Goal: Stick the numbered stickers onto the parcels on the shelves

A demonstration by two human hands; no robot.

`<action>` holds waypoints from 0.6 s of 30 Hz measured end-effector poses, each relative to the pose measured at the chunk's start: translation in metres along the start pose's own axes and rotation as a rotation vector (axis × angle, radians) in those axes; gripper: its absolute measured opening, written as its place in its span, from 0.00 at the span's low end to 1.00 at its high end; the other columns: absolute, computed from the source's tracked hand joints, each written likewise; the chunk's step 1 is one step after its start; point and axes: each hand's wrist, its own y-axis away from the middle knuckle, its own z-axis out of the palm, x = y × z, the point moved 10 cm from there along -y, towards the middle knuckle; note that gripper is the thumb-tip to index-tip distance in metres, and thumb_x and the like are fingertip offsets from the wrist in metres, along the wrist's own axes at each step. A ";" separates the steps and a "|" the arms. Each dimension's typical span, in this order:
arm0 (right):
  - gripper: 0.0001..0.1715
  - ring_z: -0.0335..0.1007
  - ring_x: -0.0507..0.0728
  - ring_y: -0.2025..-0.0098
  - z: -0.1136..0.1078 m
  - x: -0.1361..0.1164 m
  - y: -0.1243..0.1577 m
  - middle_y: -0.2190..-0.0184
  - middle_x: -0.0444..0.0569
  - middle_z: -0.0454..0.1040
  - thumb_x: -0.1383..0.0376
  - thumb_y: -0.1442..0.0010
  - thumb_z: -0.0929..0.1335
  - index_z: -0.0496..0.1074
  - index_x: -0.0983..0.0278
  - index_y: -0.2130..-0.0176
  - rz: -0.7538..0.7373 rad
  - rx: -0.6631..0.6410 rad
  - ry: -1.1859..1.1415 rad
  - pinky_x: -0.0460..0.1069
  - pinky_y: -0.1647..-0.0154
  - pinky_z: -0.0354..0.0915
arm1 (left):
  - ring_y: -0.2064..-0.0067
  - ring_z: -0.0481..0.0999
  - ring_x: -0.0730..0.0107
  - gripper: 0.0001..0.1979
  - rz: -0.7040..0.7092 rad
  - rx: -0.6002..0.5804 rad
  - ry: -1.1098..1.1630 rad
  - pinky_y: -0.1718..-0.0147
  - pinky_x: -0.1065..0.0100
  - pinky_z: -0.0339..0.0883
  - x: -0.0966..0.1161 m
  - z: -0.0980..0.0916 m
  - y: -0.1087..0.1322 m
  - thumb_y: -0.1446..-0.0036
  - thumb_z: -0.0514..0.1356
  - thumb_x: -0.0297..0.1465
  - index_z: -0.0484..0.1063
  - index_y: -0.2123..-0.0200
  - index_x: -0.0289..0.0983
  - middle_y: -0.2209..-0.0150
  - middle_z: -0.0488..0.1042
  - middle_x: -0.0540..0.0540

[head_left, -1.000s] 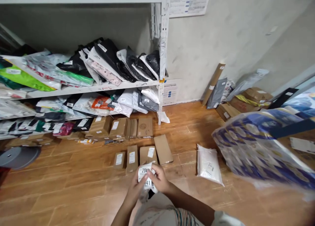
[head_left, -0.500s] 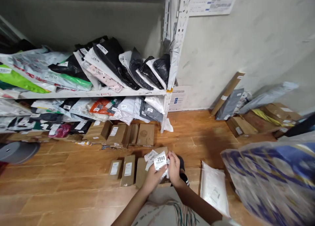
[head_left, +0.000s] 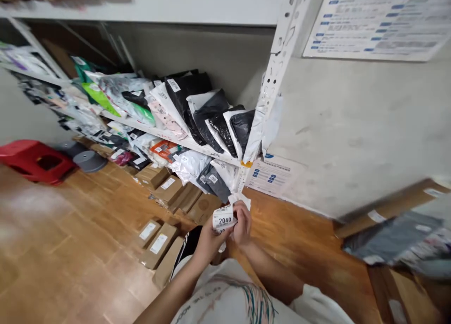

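Observation:
A white strip of number labels (head_left: 223,219), with "2040" printed on the middle one, is held in front of my body. My left hand (head_left: 210,239) is closed on its lower left part, thumb across the paper. My right hand (head_left: 242,224) pinches the strip's right side, its fingers curled. Part of the strip hangs below the hands, partly hidden by them. Just beyond the hands, cardboard boxes (head_left: 206,208) line the floor under the shelf.
A white metal rack (head_left: 266,103) holds bagged parcels (head_left: 188,100) on its shelves. Labelled boxes (head_left: 162,246) lie on the wooden floor by my leg. At left are a red stool (head_left: 33,160) and grey round stools. More parcels (head_left: 391,237) lean along the right wall.
My view has turned right and moved nearer the rack's end post. Both hands keep hold of the label strip. The boxes by my leg now appear farther left.

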 end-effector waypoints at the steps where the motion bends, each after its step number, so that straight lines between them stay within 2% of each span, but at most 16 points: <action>1: 0.20 0.63 0.57 0.66 -0.001 -0.005 -0.008 0.71 0.48 0.65 0.59 0.34 0.57 0.66 0.62 0.73 -0.032 -0.016 -0.003 0.53 0.62 0.59 | 0.52 0.75 0.56 0.21 0.062 0.040 -0.066 0.50 0.58 0.67 0.015 0.002 -0.002 0.48 0.65 0.35 0.71 0.51 0.34 0.53 0.76 0.39; 5: 0.15 0.63 0.57 0.64 -0.009 -0.012 -0.029 0.68 0.48 0.64 0.58 0.35 0.58 0.62 0.60 0.71 -0.050 -0.041 -0.081 0.53 0.60 0.61 | 0.49 0.72 0.59 0.17 0.340 0.157 -0.313 0.48 0.59 0.65 0.073 0.013 0.000 0.44 0.60 0.27 0.71 0.50 0.38 0.50 0.72 0.40; 8: 0.10 0.63 0.56 0.63 -0.019 -0.021 -0.045 0.64 0.48 0.64 0.57 0.37 0.62 0.63 0.60 0.65 -0.029 -0.102 -0.191 0.52 0.60 0.63 | 0.45 0.69 0.60 0.17 0.511 0.180 -0.428 0.46 0.59 0.64 0.103 0.029 0.006 0.41 0.56 0.25 0.70 0.48 0.40 0.48 0.69 0.40; 11: 0.14 0.65 0.57 0.60 -0.011 -0.034 -0.058 0.61 0.49 0.67 0.56 0.39 0.65 0.68 0.61 0.56 0.013 -0.385 -0.200 0.51 0.59 0.64 | 0.43 0.67 0.60 0.18 0.603 0.165 -0.483 0.46 0.59 0.63 0.117 0.041 0.007 0.39 0.54 0.23 0.70 0.47 0.40 0.45 0.66 0.39; 13: 0.15 0.67 0.57 0.60 -0.009 -0.044 -0.065 0.61 0.50 0.69 0.57 0.42 0.69 0.71 0.61 0.56 0.019 -0.525 -0.181 0.51 0.58 0.65 | 0.45 0.68 0.61 0.17 0.646 0.143 -0.513 0.47 0.60 0.64 0.124 0.047 0.005 0.39 0.53 0.23 0.71 0.49 0.40 0.45 0.65 0.39; 15: 0.13 0.67 0.56 0.60 -0.012 -0.052 -0.074 0.62 0.49 0.70 0.59 0.46 0.72 0.73 0.62 0.60 0.015 -0.572 -0.200 0.50 0.59 0.65 | 0.47 0.69 0.61 0.15 0.668 0.101 -0.533 0.51 0.62 0.66 0.127 0.052 0.002 0.39 0.54 0.24 0.74 0.52 0.40 0.47 0.67 0.39; 18: 0.14 0.67 0.54 0.65 -0.013 -0.051 -0.084 0.67 0.46 0.71 0.61 0.49 0.75 0.71 0.62 0.63 0.111 -0.596 -0.276 0.48 0.63 0.66 | 0.53 0.73 0.62 0.07 0.620 0.066 -0.474 0.56 0.65 0.68 0.128 0.054 -0.004 0.42 0.60 0.28 0.77 0.61 0.38 0.53 0.72 0.40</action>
